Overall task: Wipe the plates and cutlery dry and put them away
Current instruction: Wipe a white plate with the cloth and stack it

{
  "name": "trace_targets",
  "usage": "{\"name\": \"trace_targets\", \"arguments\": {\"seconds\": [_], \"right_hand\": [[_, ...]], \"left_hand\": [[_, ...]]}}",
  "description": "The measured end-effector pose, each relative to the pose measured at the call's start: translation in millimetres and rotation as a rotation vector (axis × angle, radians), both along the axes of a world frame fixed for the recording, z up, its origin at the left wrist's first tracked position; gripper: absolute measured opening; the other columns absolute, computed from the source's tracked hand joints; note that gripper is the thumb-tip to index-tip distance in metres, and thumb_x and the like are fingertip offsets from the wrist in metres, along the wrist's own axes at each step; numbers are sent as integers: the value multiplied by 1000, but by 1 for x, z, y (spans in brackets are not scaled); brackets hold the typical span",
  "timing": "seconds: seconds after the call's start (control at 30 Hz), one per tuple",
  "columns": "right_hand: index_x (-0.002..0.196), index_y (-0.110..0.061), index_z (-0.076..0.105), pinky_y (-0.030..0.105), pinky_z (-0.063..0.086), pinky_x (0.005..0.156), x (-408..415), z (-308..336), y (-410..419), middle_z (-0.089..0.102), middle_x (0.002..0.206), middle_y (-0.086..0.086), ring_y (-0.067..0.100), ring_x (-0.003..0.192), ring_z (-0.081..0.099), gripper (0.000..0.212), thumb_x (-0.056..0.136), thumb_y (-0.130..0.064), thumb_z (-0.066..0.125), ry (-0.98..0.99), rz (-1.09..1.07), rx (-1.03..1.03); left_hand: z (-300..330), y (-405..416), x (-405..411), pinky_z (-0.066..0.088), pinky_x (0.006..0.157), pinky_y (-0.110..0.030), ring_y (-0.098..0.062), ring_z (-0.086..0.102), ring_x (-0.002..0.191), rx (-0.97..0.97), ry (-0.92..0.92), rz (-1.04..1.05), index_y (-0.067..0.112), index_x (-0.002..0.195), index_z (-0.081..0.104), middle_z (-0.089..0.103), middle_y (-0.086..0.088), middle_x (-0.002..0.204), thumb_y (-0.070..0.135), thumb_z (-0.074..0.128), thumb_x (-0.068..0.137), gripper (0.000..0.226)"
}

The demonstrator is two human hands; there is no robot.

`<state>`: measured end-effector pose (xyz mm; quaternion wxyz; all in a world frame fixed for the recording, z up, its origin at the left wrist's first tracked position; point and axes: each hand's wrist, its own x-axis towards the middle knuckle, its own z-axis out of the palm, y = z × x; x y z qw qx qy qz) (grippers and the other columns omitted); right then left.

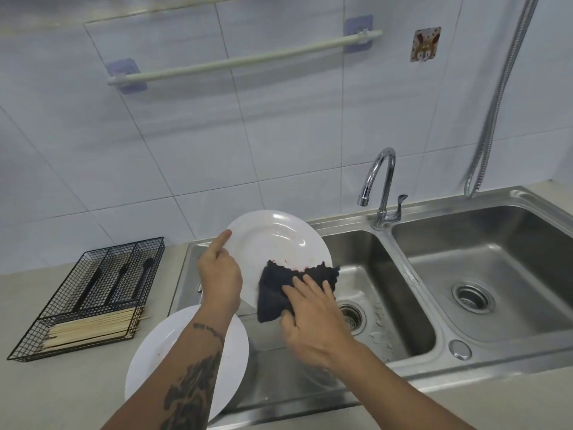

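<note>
My left hand (219, 276) grips the left rim of a white plate (279, 240), holding it tilted above the left sink basin (384, 293). My right hand (313, 318) presses a dark cloth (276, 293) flat against the plate's lower face, fingers spread over the cloth. Small reddish specks show on the plate near the cloth's top edge. A second white plate (155, 352) lies under my left forearm, half on the counter and half over the sink's edge. A black wire cutlery tray (93, 293) on the left counter holds black-handled cutlery and a bundle of wooden chopsticks (93, 328).
A chrome tap (383, 187) stands between the two steel basins; the right basin (496, 274) has a drain strainer. A metal hose (502, 97) hangs at the right wall. A white towel rail (245, 58) is fixed on the tiled wall above.
</note>
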<state>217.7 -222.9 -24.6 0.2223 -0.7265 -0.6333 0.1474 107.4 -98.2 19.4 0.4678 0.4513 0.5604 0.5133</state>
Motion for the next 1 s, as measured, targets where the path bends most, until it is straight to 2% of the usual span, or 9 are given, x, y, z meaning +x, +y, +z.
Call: {"name": "trace_targets", "arguments": {"seconds": [0.13, 0.27, 0.37, 0.47, 0.53, 0.7, 0.77, 0.83, 1.0], "right_hand": [[155, -26, 21, 44, -5, 121, -5, 11, 12, 5, 165, -1, 16, 150, -3, 56, 101, -38, 29, 24, 228, -108], [157, -27, 8, 45, -7, 121, 0, 15, 45, -10, 164, -1, 17, 149, -14, 60, 102, -42, 26, -83, 231, -145], [157, -24, 2, 45, -6, 121, 5, 21, 64, -10, 164, 4, 21, 150, -13, 64, 100, -43, 26, -315, 90, -110], [157, -17, 3, 49, -4, 121, -4, 29, 64, -7, 164, 6, 25, 150, -11, 66, 99, -42, 24, -466, -81, -121], [157, -15, 4, 50, -3, 121, -21, 30, 54, -7, 164, 6, 25, 150, -11, 65, 100, -41, 23, -432, -129, -168], [157, -25, 3, 41, -11, 120, -75, 26, 35, -10, 164, -5, 15, 149, -15, 58, 104, -37, 22, -170, 75, -229], [157, -28, 2, 40, -11, 120, -90, 28, 50, -13, 163, -8, 11, 148, -19, 57, 104, -35, 24, -75, 117, -183], [157, -26, 1, 40, -11, 120, -93, 30, 73, -14, 163, -5, 13, 148, -19, 60, 103, -35, 25, -98, 93, -111], [157, -21, 4, 48, -7, 120, -65, 32, 100, -8, 164, 3, 23, 150, -11, 77, 84, -48, 2, -429, -100, -4]], "left_hand": [[-6, -7, -15, 51, 86, -31, -17, 60, 97, -87, -62, -16, 29, 119, 72, 63, 2, 113, 7, 34, 104, 46], [-10, -10, -28, 55, 96, -46, -23, 65, 105, -136, -124, -99, 33, 111, 74, 68, 1, 115, 5, 37, 102, 48], [-3, -3, -39, 58, 85, -39, -20, 64, 90, -156, -136, -99, 33, 117, 73, 68, 5, 102, 9, 37, 103, 45], [9, 11, -54, 56, 82, -34, -16, 62, 91, -113, -166, -114, 31, 118, 72, 64, 7, 106, 7, 35, 104, 46], [16, 21, -65, 55, 83, -33, -13, 61, 90, -98, -184, -131, 31, 119, 71, 64, 7, 106, 6, 35, 104, 46], [18, 32, -85, 46, 58, -16, -6, 52, 65, -87, -184, -178, 29, 121, 69, 58, 7, 85, 7, 34, 105, 44], [21, 30, -87, 46, 62, -15, -4, 55, 73, -92, -178, -228, 27, 122, 69, 58, 11, 92, 7, 34, 105, 44], [23, 28, -88, 52, 66, -19, -10, 65, 89, -123, -219, -304, 26, 123, 69, 66, 5, 108, 5, 35, 104, 45], [27, 29, -98, 57, 66, -28, -16, 66, 94, -136, -266, -320, 30, 116, 71, 67, 3, 112, 5, 35, 105, 46]]}}
